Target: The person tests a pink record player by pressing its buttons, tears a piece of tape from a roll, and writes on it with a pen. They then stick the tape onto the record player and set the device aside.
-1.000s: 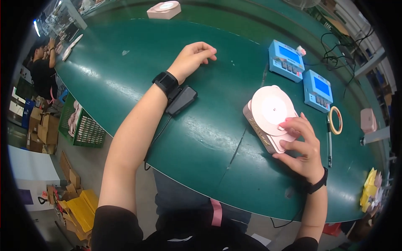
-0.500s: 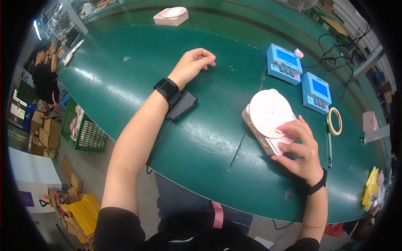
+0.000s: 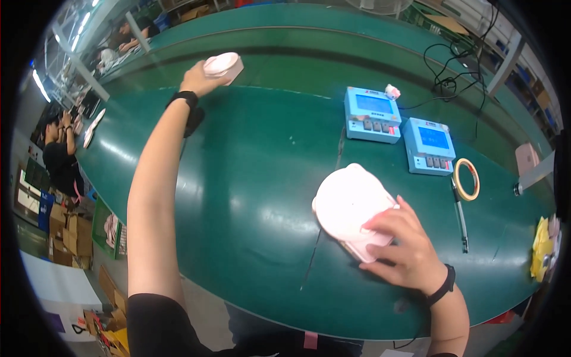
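Bright overhead lighting; soft glare patches on the green conveyor belt (image 3: 256, 178); strong fisheye curvature, black vignette at rim; centre sharp.

Head-worn fisheye, looking down, near green table (image 3: 262, 178).

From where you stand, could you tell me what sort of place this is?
Most likely a factory assembly line: a long green conveyor belt, two blue bench instruments beside the pink-and-white device, and another person working further along.
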Demonstrator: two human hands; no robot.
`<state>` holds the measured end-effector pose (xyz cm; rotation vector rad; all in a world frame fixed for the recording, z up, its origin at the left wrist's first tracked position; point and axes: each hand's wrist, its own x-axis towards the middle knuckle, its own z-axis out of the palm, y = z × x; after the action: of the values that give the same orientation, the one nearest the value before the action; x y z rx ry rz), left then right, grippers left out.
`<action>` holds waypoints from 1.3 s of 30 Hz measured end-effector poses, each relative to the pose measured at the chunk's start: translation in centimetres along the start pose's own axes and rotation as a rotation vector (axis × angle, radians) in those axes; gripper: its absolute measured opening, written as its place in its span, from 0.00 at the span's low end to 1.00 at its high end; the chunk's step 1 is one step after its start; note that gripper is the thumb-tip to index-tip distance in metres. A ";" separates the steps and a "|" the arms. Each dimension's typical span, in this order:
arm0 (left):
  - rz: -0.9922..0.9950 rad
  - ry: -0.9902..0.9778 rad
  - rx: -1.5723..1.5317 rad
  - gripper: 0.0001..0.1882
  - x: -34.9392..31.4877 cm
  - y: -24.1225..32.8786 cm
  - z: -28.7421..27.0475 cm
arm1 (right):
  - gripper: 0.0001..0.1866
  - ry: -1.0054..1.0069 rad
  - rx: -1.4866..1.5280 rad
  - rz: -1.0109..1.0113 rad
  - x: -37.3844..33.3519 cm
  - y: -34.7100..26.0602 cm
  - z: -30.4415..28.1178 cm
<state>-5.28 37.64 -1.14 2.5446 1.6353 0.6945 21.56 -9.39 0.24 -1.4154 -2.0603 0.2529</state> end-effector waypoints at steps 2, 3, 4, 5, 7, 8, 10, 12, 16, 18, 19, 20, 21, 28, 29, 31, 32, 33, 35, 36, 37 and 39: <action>-0.064 -0.059 0.095 0.58 2.1 -1.2 0.5 | 0.12 -0.045 0.019 0.029 0.1 0.1 -0.2; -0.059 -0.061 0.081 0.58 3.0 -1.5 0.8 | 0.12 -0.046 0.019 0.040 0.1 0.2 -0.2; -0.039 -0.093 0.127 0.59 3.8 -1.5 1.2 | 0.11 -0.056 0.020 0.045 0.2 0.2 -0.3; -0.020 -0.127 0.171 0.61 4.4 -1.5 1.5 | 0.11 -0.068 0.022 0.050 0.2 0.3 -0.3; 0.006 -0.172 0.206 0.62 5.5 -1.0 2.0 | 0.10 -0.087 0.022 0.070 0.3 0.4 -0.3; -0.005 -0.203 0.203 0.62 5.8 -0.8 2.2 | 0.10 -0.097 0.021 0.070 0.3 0.5 -0.3; -0.043 -0.267 0.208 0.61 6.2 -0.4 2.2 | 0.10 -0.121 0.023 0.061 0.3 0.6 -0.3; 0.000 -0.265 0.233 0.60 6.2 -0.2 1.9 | 0.09 -0.127 0.023 0.065 0.3 0.7 -0.3; 0.112 -0.235 0.303 0.56 5.6 0.3 1.7 | 0.09 -0.128 0.021 0.060 0.4 0.8 -0.2; 0.195 -0.181 0.274 0.54 5.4 0.6 2.0 | 0.09 -0.138 0.006 0.062 0.4 0.8 -0.3; 0.190 -0.196 0.278 0.54 5.4 0.7 2.2 | 0.09 -0.142 0.007 0.062 0.4 0.8 -0.3; 0.182 -0.200 0.240 0.54 5.4 0.8 2.4 | 0.09 -0.145 0.007 0.065 0.4 0.8 -0.2; 0.174 -0.202 0.202 0.54 5.4 0.9 2.6 | 0.09 -0.147 0.007 0.067 0.4 0.8 -0.3; 0.142 -0.237 0.055 0.53 5.5 1.2 2.6 | 0.09 -0.138 0.010 0.079 0.4 0.7 -0.2; 0.158 -0.237 0.058 0.53 5.5 1.3 2.7 | 0.09 -0.137 0.012 0.078 0.4 0.7 -0.2; 0.179 -0.237 0.060 0.53 5.5 1.6 2.8 | 0.09 -0.132 0.012 0.080 0.4 0.7 -0.2; 0.182 -0.246 0.054 0.52 5.6 1.7 2.8 | 0.09 -0.131 0.015 0.075 0.4 0.7 -0.2; 0.185 -0.255 0.048 0.51 5.7 1.9 2.8 | 0.09 -0.131 0.019 0.071 0.5 0.8 -0.2; 0.189 -0.265 0.040 0.50 5.9 2.3 2.8 | 0.09 -0.131 0.021 0.068 0.5 0.7 -0.3; 0.173 -0.286 -0.011 0.48 6.0 2.5 2.7 | 0.09 -0.129 0.022 0.073 0.5 0.7 -0.3; 0.158 -0.308 -0.062 0.47 6.1 2.7 2.7 | 0.08 -0.127 0.023 0.077 0.4 0.7 -0.3; 0.143 -0.331 -0.113 0.46 6.2 3.1 2.6 | 0.08 -0.124 0.024 0.083 0.4 0.7 -0.3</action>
<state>0.50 42.26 -0.51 2.5443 1.2844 0.3354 22.22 -8.81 0.32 -1.5066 -2.0914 0.4077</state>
